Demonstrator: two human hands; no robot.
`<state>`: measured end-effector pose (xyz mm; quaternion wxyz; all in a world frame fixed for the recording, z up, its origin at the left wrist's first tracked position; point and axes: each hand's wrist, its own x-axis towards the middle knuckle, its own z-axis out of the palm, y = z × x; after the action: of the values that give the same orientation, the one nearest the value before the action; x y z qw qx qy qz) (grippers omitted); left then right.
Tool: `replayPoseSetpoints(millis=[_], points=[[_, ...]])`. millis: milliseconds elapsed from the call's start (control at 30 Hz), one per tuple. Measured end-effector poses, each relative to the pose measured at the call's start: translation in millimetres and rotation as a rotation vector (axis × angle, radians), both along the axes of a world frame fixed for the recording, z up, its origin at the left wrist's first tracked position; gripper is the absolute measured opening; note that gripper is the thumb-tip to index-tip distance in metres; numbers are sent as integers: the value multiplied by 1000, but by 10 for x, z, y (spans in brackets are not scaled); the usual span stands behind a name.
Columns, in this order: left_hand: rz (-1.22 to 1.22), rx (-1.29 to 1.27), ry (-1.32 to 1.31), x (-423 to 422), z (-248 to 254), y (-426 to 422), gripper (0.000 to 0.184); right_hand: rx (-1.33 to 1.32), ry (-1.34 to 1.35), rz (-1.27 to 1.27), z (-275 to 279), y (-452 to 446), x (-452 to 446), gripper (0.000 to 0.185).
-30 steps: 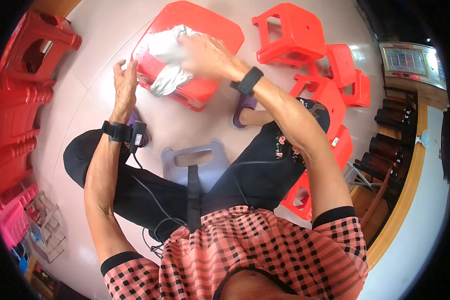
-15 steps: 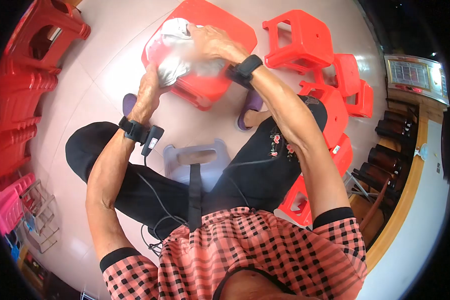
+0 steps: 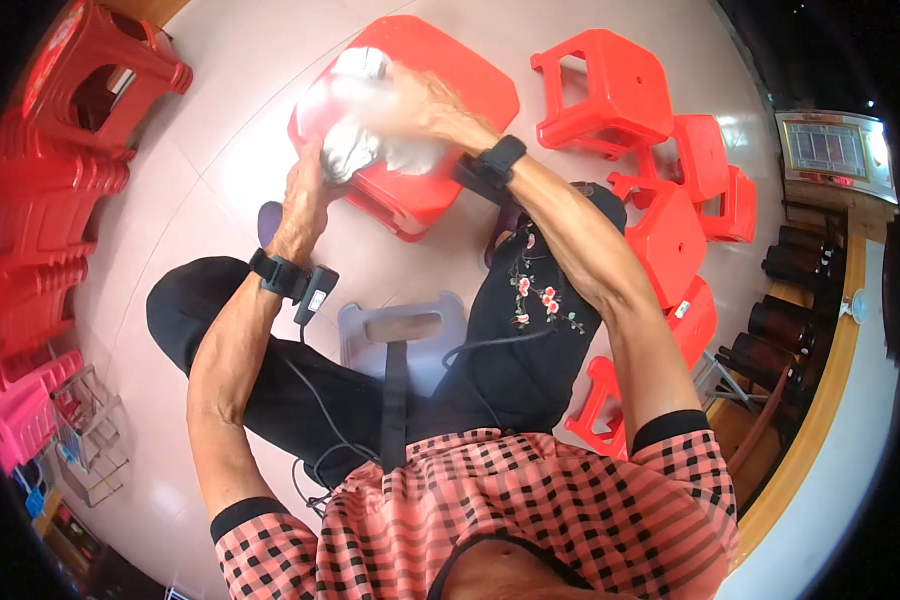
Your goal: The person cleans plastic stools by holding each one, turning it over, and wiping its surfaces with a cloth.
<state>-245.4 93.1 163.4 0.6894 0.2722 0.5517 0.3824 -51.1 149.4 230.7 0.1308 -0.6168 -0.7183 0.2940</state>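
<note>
A crumpled white cloth (image 3: 351, 147) lies over the left part of the seat of a red plastic stool (image 3: 460, 70) in front of me. My right hand (image 3: 420, 105) presses on the cloth from the right, fingers bent into it, and its fingertips are smeared by blur. At the near left edge of the stool, my left hand (image 3: 308, 190) is closed against the rim beside the cloth. Some of its fingers are hidden. Both wrists carry black straps, the left one with a small black box (image 3: 317, 290).
More red stools (image 3: 615, 85) stand to the right, one behind another. Stacked red stools (image 3: 45, 190) and pink ones (image 3: 35, 410) line the left. A pale grey stool (image 3: 410, 325) is between my legs, and a dark cable (image 3: 320, 410) runs across my lap.
The view has shifted slightly, so everything sits a little lower and to the right. My right knee has swung inward. Both hands stay at the cloth and stool, with the right hand still blurred.
</note>
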Motion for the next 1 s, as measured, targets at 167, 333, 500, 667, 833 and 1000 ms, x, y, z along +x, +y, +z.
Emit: replayPoseSetpoints(millis=[167, 333, 500, 667, 833, 1000], points=[[-57, 286, 199, -284, 80, 279, 54, 169, 201, -107, 244, -62, -18, 71], [-60, 281, 169, -326, 231, 552, 51, 137, 217, -181, 207, -64, -43, 72], [-58, 131, 182, -368, -143, 638, 51, 38, 225, -199, -89, -169, -120, 74], [-145, 46, 282, -397, -321, 556, 55, -38, 79, -82, -69, -193, -140, 64], [-82, 60, 177, -351, -234, 385, 63, 153, 641, -234, -56, -121, 392, 54], [-145, 26, 189, -388, -243, 408, 60, 74, 199, -485, -506, -80, 1104, 62]])
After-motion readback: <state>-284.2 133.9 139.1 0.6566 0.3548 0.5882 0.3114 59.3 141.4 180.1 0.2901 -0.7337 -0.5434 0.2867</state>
